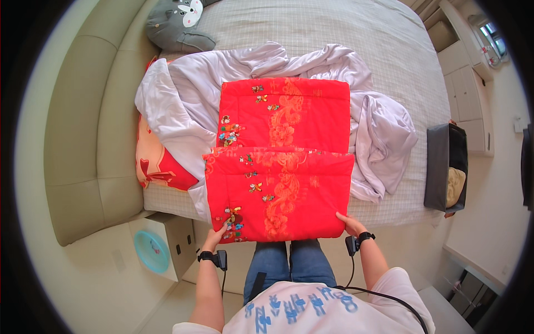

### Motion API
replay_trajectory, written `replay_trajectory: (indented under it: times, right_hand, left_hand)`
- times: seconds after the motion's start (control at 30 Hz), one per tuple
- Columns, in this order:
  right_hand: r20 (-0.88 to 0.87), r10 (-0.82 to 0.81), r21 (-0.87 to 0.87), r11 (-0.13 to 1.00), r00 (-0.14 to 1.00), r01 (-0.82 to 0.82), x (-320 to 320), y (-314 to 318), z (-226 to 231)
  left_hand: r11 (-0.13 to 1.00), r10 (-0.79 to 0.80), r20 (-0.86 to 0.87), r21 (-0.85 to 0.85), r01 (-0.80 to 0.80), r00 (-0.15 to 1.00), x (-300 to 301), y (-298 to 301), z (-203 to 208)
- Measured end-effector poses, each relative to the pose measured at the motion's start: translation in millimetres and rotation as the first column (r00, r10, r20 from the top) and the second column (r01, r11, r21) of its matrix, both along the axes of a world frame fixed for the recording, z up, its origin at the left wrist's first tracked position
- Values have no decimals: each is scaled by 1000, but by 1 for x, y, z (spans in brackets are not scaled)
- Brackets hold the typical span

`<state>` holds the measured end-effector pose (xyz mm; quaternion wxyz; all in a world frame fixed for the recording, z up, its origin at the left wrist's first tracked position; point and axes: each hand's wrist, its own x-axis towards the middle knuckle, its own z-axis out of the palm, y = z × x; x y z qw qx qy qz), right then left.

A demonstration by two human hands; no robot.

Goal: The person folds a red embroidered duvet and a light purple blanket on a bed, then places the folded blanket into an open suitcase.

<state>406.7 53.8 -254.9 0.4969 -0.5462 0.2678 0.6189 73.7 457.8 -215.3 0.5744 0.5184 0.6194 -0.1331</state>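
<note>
A red quilt (311, 192) with orange flowers and small cartoon figures lies in two folded panels, the nearer one overlapping the farther one. My left hand (216, 236) grips its near left corner, and my right hand (350, 224) pinches its near right edge with the thumb on top. The fingers under the cloth are hidden on both sides. The near edge hangs in front of my legs, off the bed side. Beneath and around the quilt, a pale lavender sheet (384, 133) lies rumpled on the bed (384, 33).
Left stands a padded headboard (83, 133), with a red and peach pillow (158, 156) partly under the sheet. A grey animal cushion (172, 28) lies at the far left. A dark fabric bin (436, 167) sits at the right. Near left, a blue basin (151, 251) is by a nightstand (181, 245).
</note>
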Motion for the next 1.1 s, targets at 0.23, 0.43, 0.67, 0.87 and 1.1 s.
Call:
replay_trajectory:
  times: [0.23, 0.43, 0.67, 0.87, 1.1]
  right_hand:
    - [98, 418, -78, 908, 903, -412, -44, -28, -17]
    - [148, 138, -64, 990, 979, -129, -53, -53, -7]
    - [163, -104, 33, 994, 981, 100, -73, -44, 23]
    - [291, -283, 120, 959, 914, 258, -88, -52, 48]
    - [505, -226, 45, 971, 833, 236, -94, -34, 103]
  left_hand:
    - [969, -185, 67, 178, 171, 980, -29, -23, -4]
    - [987, -48, 133, 160, 26, 990, -43, -19, 10]
    - [902, -66, 74, 431, 28, 995, -64, -30, 13]
    - [871, -279, 265, 475, 127, 923, -21, -43, 101]
    - [246, -790, -218, 744, 621, 574, -42, -37, 116]
